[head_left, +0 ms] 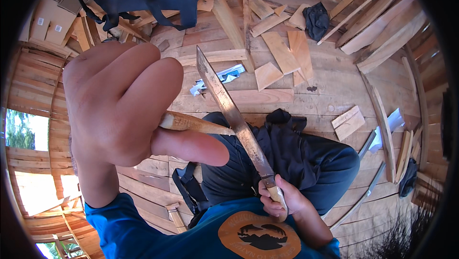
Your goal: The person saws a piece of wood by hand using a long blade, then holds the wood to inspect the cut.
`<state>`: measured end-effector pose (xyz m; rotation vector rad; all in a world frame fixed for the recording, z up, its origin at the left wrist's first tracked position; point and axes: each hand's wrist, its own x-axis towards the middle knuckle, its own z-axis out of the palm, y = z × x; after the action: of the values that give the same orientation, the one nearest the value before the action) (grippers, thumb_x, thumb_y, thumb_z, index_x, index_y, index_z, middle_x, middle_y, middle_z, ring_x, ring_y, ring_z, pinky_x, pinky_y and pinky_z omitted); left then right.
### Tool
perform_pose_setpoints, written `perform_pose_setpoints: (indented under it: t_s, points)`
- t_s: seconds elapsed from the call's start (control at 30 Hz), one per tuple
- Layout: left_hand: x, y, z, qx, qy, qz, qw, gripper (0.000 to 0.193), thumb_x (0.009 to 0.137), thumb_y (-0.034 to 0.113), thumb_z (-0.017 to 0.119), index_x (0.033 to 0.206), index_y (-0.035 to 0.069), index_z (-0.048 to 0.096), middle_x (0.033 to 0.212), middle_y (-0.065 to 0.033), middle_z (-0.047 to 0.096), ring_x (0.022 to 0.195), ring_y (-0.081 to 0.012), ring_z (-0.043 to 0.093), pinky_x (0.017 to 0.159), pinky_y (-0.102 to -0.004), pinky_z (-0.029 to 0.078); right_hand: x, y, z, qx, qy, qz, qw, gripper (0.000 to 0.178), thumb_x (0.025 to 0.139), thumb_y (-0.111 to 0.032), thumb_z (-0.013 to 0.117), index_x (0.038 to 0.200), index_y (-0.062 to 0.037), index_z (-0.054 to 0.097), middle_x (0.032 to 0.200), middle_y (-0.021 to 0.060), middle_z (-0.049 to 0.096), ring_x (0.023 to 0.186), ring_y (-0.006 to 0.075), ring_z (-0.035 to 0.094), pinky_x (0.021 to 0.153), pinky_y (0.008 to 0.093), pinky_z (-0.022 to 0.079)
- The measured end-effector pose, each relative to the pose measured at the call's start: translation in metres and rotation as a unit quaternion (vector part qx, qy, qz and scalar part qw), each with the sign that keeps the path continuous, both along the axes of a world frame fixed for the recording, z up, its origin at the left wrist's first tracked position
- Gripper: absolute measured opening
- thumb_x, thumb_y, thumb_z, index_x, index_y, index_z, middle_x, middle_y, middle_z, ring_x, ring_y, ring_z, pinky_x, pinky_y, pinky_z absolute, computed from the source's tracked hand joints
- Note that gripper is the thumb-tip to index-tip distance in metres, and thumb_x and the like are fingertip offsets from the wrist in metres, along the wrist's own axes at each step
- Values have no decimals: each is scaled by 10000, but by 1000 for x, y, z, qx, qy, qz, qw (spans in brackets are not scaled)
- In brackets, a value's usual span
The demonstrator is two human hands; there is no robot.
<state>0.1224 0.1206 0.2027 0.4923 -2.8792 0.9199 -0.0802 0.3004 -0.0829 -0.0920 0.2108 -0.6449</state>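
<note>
Close to the camera, my left hand [124,101] is closed round a tapered wooden stick [191,123], its thumb stretched out beneath. The pointed end of the stick meets the edge of a long knife [234,115] with a worn, rusty-looking blade, or lies just beside it; I cannot tell how hard it presses. My right hand [282,197] grips the knife by its light wooden handle [278,199], down by my blue shirt. The blade slants up and to the left, its tip beyond my lap. My fist hides the rest of the stick.
Dark trousers [330,168] cover my bent leg, with dark cloth [291,149] over it. Board offcuts [279,51] lie on the plank floor [325,96] ahead. Long planks [387,25] lean at the far right. Black straps [162,1] hang at the top left, near cardboard boxes [50,20].
</note>
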Motion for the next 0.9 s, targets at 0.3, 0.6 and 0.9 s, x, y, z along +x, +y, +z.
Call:
perform_pose_setpoints:
  t_s: [0.3,0.6,0.9]
  points:
    - [5,1,-13,-19,41,11,999,813,631,880,366,570,70,394,570,-105,430,493,-246,499,469,-309,358,-3,2,25,-274,373,-93,881,512,981,-534,463,855,-38,467,558,7,469,434,50,433,412,201,352]
    - [-5,8,-20,-30,80,4,996,823,655,890,338,564,73,377,552,-93,407,477,-231,479,459,-291,338,-16,1,20,-195,337,-5,921,508,1002,-497,443,812,-27,486,560,10,468,430,56,428,406,205,350]
    - [-10,8,-18,-52,56,-7,997,803,652,863,396,567,65,375,561,-103,430,496,-244,482,473,-308,374,-10,2,27,-246,457,-48,853,445,1010,-401,473,782,-23,525,557,16,486,429,85,445,417,247,356]
